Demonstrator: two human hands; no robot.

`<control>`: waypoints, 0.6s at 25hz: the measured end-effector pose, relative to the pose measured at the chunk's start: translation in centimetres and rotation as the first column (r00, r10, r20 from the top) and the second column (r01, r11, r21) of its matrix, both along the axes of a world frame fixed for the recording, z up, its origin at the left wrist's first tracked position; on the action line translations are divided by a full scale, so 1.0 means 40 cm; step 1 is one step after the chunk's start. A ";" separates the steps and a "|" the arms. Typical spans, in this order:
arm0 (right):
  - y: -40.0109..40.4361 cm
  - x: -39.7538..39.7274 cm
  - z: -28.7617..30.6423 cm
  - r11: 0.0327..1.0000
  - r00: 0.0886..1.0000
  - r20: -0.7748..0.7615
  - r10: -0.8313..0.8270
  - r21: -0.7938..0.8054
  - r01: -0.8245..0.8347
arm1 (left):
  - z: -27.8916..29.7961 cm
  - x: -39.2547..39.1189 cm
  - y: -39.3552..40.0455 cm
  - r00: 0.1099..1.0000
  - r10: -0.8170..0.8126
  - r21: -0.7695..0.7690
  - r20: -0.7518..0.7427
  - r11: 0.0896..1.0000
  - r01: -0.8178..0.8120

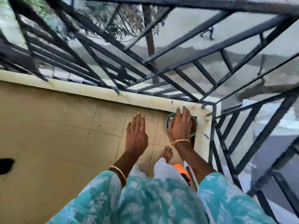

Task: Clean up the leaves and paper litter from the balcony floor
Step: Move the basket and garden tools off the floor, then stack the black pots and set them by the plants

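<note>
Head view: your left hand [136, 135] flat, fingers straight, empty. Right hand [180, 125] spread over teal bin [195, 126] at 2 o'clock corner, holding nothing visible. Brown litter inside bin. Keep drops centred over rim.

The balcony floor [103, 126] is laid with beige tiles, marked by a few dark specks; a low cream parapet [90, 88] runs along its far edge and turns a corner at the right, its paint chipped and stained; a black metal railing [161, 50] of slanted bars rises from the parapet; beyond it, in daylight, lie a grey street [186, 26] and a tree trunk [150, 39].
</note>
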State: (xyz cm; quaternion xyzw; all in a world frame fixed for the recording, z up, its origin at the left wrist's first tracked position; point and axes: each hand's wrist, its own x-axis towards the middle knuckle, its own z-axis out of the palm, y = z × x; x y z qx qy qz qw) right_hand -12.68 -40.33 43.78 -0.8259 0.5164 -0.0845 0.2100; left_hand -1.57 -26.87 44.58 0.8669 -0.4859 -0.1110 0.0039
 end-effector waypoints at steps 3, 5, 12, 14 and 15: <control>0.109 0.076 0.118 0.993 0.993 0.039 0.115 -0.044 -0.113 | 0.099 0.018 0.117 0.987 0.162 -0.028 0.004 0.986 -0.162; 0.189 0.135 0.165 0.978 0.978 0.049 0.203 -0.065 -0.200 | 0.144 0.047 0.190 0.970 0.242 -0.050 0.020 0.969 -0.241; 0.578 0.294 0.259 0.833 0.842 -0.017 0.539 -0.138 -0.536 | 0.229 0.161 0.578 0.885 0.441 -0.086 0.150 0.898 -0.432; 0.696 0.332 0.265 0.772 0.785 -0.036 0.618 -0.158 -0.616 | 0.249 0.180 0.705 0.852 0.494 -0.089 0.174 0.869 -0.486; 0.750 0.347 0.263 0.739 0.754 -0.046 0.655 -0.169 -0.652 | 0.261 0.184 0.762 0.834 0.522 -0.087 0.178 0.853 -0.515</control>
